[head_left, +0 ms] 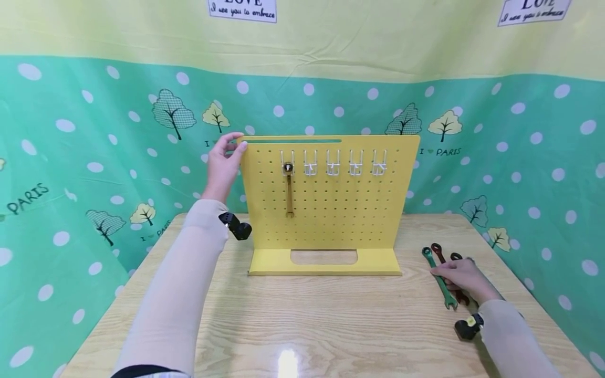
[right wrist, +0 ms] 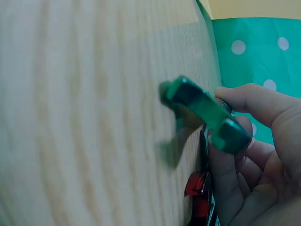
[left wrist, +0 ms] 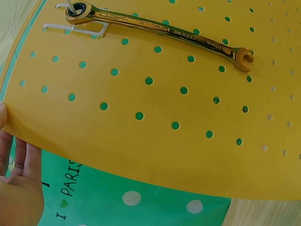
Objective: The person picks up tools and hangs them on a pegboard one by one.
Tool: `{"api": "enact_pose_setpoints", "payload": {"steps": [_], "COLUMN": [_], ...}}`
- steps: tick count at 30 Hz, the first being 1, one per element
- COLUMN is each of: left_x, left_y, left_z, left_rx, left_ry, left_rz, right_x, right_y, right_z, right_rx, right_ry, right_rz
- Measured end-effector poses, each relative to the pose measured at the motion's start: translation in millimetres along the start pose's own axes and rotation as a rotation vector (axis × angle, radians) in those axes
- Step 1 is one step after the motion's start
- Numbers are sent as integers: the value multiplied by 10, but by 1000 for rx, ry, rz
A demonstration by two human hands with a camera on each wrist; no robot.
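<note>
The right hand point(head_left: 465, 278) rests on a group of spanners at the right of the wooden table point(head_left: 307, 320), fingers pinched round the shank of the green spanner point(head_left: 439, 278); the left hand point(head_left: 222, 165) clasps the top left corner of the yellow pegboard point(head_left: 331, 220), where a gold spanner point(head_left: 289, 191) hangs. The green spanner looks rigid, fairly heavy for its size and smooth, so mid-shank seems the surest hold. The right wrist view alone shows its open end point(right wrist: 181, 94) raised off the table; the left wrist view alone shows lettering on the gold spanner point(left wrist: 160, 30).
</note>
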State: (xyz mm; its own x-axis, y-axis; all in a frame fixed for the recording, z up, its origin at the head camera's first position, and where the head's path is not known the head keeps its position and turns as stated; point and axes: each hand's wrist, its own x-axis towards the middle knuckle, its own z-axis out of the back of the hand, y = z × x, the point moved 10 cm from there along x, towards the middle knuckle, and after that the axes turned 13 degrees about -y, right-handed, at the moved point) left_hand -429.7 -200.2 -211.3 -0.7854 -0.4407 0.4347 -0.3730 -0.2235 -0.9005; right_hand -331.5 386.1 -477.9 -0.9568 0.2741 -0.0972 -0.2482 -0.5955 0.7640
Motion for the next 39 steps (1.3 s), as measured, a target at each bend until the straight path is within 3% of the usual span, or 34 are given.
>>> {"api": "enact_pose_setpoints", "payload": {"steps": [11, 24, 39], "left_x": [0, -9, 0], "left_y": [-5, 3, 8], "left_z": [8, 1, 7], "left_rx": [2, 9, 16], "left_ry": [-6, -16, -15], "left_rz": [-1, -6, 2], "right_x": [1, -51, -166], "right_y": [54, 117, 384], "right_z": [30, 35, 28], "right_rx": [-61, -74, -115], "right_ry": [-13, 7, 41], "right_rz": [72, 94, 155]}}
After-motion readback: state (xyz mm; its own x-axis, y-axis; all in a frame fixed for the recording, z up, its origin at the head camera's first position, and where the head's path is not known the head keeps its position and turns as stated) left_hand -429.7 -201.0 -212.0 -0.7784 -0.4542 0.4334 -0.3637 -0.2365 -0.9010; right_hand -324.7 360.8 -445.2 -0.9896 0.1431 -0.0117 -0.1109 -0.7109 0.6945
